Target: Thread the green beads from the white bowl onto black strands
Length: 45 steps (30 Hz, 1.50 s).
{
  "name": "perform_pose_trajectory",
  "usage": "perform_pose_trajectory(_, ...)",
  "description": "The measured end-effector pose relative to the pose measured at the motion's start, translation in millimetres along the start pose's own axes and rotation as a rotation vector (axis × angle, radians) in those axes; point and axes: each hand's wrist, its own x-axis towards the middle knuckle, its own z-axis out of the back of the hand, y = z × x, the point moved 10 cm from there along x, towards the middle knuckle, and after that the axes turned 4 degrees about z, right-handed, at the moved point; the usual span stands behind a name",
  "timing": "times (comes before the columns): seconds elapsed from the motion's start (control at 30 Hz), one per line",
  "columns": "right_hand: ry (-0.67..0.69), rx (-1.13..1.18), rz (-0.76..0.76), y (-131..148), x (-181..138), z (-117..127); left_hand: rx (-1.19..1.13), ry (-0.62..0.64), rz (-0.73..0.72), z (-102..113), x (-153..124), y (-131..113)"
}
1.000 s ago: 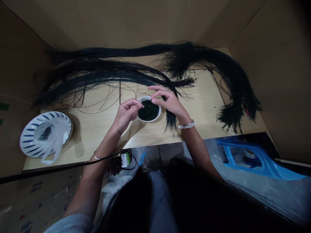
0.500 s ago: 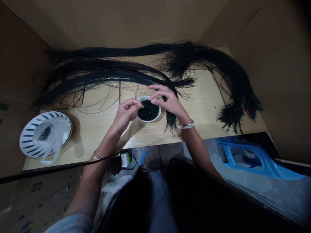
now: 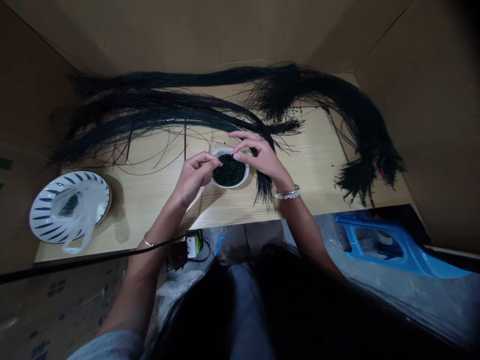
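A small white bowl (image 3: 242, 179) full of tiny dark beads (image 3: 228, 171) sits in the middle of the wooden table (image 3: 142, 200). My left hand (image 3: 194, 176) hovers at the bowl's left rim, thumb and fingers pinched together on something too thin to name. Over the bowl's right side, my right hand (image 3: 260, 155) has thumb and forefinger pinched and the other fingers curled. A tuft of black strands (image 3: 264, 187) lies under the right hand. Long bundles of black strands (image 3: 150, 107) spread across the back of the table.
A blue-striped plate (image 3: 45, 207) with a crumpled plastic bag (image 3: 77, 207) stands at the left. Cardboard walls (image 3: 210, 30) enclose the table. Another black bundle (image 3: 369, 145) hangs at the right edge. A blue plastic stool (image 3: 393, 245) is below right, and a cable (image 3: 75, 262) crosses my left forearm.
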Motion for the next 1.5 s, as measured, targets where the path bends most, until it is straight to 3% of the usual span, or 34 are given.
perform_pose_trajectory(1.03,0.007,-0.014,0.001,2.1,-0.7,-0.7,-0.013,-0.002,0.000,1.0,0.2,1.2)
perform_pose_trajectory(1.33,-0.043,-0.196,0.096,10.6,-2.0,1.1,-0.003,-0.005,0.010,1.0,0.5,1.1)
perform_pose_trajectory(1.5,-0.060,-0.435,0.207,15.9,-5.4,-2.9,-0.018,0.016,0.010,0.7,1.4,3.7)
